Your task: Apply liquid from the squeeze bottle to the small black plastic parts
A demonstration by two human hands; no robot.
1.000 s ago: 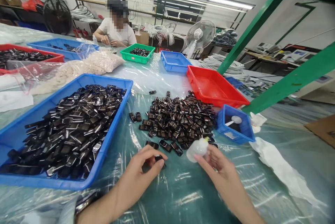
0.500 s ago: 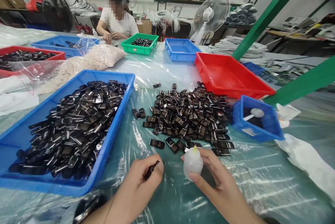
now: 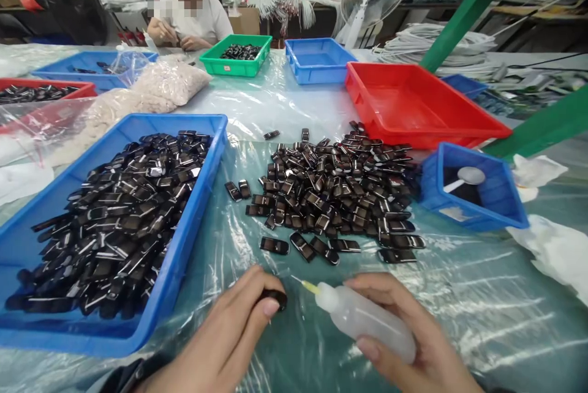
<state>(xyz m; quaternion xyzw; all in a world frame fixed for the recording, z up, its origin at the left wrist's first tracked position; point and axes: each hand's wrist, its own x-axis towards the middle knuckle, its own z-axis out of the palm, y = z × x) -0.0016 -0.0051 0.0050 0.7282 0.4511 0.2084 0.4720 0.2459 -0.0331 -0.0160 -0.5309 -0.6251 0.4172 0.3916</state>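
Between the thumb and fingers of my left hand (image 3: 229,325) is a small glossy black plastic piece (image 3: 277,299), partly hidden by the fingers. My right hand (image 3: 413,332) is closed around a translucent squeeze bottle (image 3: 367,318), which lies tilted with its tip to the left. Its yellow needle tip (image 3: 310,287) points at the black piece, with a small gap between them. Just beyond both hands, a heap of similar black pieces (image 3: 340,191) is spread on the plastic-covered table (image 3: 294,350).
At left stands a large blue tray (image 3: 202,215) full of black pieces. A small blue bin (image 3: 478,209) with a white spoon (image 3: 469,176), a red tray (image 3: 427,105) and a green tray (image 3: 236,65) stand beyond. A green post (image 3: 478,7) slants at right. Another person (image 3: 202,22) sits opposite.
The squeeze bottle has tipped from upright-looking to lying leftward, its needle tip now turned toward my left hand. The black piece has turned in my left fingers. The view has shifted slightly.
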